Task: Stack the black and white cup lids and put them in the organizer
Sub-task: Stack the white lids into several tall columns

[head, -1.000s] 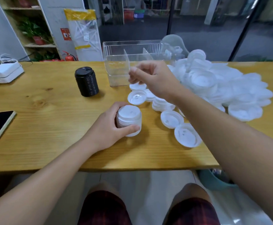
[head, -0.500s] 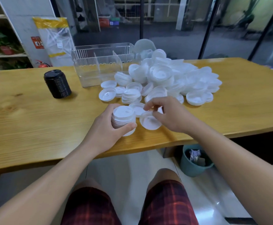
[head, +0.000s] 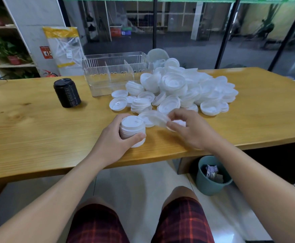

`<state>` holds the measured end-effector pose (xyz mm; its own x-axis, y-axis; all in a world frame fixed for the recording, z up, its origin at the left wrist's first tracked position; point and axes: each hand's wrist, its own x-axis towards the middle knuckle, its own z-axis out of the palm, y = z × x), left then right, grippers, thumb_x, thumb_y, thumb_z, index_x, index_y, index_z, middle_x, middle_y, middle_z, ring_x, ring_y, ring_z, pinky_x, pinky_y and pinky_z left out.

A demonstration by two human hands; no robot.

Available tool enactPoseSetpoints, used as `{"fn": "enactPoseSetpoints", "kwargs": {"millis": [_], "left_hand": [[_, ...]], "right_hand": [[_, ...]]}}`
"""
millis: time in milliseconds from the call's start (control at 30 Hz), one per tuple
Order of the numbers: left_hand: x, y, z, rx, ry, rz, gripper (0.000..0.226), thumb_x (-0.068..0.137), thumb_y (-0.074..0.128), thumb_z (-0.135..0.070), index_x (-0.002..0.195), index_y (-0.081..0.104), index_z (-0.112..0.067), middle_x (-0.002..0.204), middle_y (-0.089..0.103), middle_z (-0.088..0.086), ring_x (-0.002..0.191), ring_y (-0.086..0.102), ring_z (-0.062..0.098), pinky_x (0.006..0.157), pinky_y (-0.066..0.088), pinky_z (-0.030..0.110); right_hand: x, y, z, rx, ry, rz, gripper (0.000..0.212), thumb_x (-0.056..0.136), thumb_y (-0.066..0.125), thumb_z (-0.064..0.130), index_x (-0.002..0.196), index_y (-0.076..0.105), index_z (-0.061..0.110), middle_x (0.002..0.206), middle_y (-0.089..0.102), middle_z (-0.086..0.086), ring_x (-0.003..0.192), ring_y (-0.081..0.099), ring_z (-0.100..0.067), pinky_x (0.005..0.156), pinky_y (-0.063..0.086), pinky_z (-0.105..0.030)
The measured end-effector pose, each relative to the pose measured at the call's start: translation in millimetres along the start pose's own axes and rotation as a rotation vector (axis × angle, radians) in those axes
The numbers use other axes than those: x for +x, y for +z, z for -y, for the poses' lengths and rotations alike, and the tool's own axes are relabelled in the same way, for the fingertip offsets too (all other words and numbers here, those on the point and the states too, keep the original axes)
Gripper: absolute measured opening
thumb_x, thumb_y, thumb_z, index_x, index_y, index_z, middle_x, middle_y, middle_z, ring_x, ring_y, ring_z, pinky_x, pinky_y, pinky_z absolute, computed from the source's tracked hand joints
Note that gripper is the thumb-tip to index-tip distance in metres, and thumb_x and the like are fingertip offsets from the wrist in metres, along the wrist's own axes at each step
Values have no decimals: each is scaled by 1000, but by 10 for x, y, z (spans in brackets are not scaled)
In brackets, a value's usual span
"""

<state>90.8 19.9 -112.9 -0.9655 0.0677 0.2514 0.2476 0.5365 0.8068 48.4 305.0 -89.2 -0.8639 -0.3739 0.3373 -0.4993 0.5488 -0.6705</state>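
The single white plastic lid (head: 154,118) in our right hand (head: 191,131) is blurred, so we cannot tell its exact tilt. Our right fingers pinch it, just beside the short stack of white lids (head: 132,130) on the wooden table (head: 38,130). Our left hand (head: 116,144) grips this stack, fingers and thumb curled around it. Behind are the loose pile of white lids (head: 181,88), the clear plastic organizer with dividers (head: 115,72) and the tall stack of black lids (head: 67,92).
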Motion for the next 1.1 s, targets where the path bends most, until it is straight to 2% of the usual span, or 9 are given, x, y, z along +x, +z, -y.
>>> {"fn": "enactPoseSetpoints", "kwargs": {"millis": [100, 233, 333, 400, 467, 600, 767, 900, 1100], "left_hand": [[-26, -44, 13, 12, 0, 14, 64, 87, 88, -57, 140, 55, -45, 127, 70, -25, 117, 65, -3, 93, 51, 22], [-95, -111, 43, 40, -2, 2, 65, 87, 87, -59, 141, 55, -45, 127, 69, -26, 116, 64, -7, 90, 50, 19], [-130, -149, 70, 29, -6, -13, 66, 86, 88, -58, 142, 55, -44, 127, 69, -27, 116, 63, -8, 88, 48, 14], [-140, -157, 69, 20, -6, -14, 66, 86, 88, -57, 141, 54, -45, 126, 69, -27, 117, 63, -8, 88, 48, 14], [-143, -154, 75, 12, -8, -19, 65, 86, 88, -57, 140, 54, -46, 125, 69, -28, 117, 63, -8, 89, 49, 16], [-148, -122, 83, 10, 6, -38, 60, 86, 88, -57, 135, 54, -50, 122, 67, -34, 116, 62, -9, 90, 50, 18], [-139, -176, 128, -44, -37, -23, 79, 82, 90, -62, 147, 49, -46, 134, 64, -30, 121, 63, -6, 100, 53, 26], [-163, -228, 121, -107, -66, -8, 67, 82, 93, -54, 136, 57, -42, 128, 70, -27, 117, 68, -3, 101, 57, 33], [-198, -210, 84, -89, -26, 2, 58, 85, 92, -50, 133, 60, -43, 124, 73, -25, 113, 70, 0, 96, 58, 33]], "right_hand": [[6, 46, 121, 365, 138, -24, 16, 109, 64, 18, 124, 66, 22, 99, 79, -7, 99, 77, -26, 95, 62, -41], [39, 277, 61, 314, 265, -14, 21, 106, 62, 19, 122, 69, 30, 101, 77, 7, 91, 73, -17, 99, 59, -57], [54, 371, 76, 156, 270, 8, 21, 110, 57, 26, 115, 75, 34, 104, 77, 8, 90, 72, -13, 94, 61, -50], [69, 385, 114, 82, 291, 21, 24, 113, 52, 33, 123, 73, 35, 100, 77, 1, 84, 71, -17, 89, 61, -48], [52, 379, 145, 29, 283, 40, 30, 112, 52, 41, 136, 68, 34, 111, 75, 9, 92, 71, -12, 93, 60, -43], [-63, 410, 153, -49, 237, 46, 65, 96, 74, 56, 152, 54, 30, 138, 61, 19, 115, 63, 1, 106, 54, -31], [-177, 629, 197, -142, 190, -108, 96, 81, 85, 65, 157, 40, 27, 135, 54, 13, 119, 57, -6, 102, 52, -30], [-179, 699, 234, -171, 186, -148, 95, 83, 86, 60, 159, 40, 27, 129, 58, 14, 114, 59, -5, 101, 52, -29], [-60, 468, 387, 295, 180, -238, 65, 87, 91, 35, 141, 56, 29, 125, 69, 8, 113, 73, -10, 106, 59, -40]]}}
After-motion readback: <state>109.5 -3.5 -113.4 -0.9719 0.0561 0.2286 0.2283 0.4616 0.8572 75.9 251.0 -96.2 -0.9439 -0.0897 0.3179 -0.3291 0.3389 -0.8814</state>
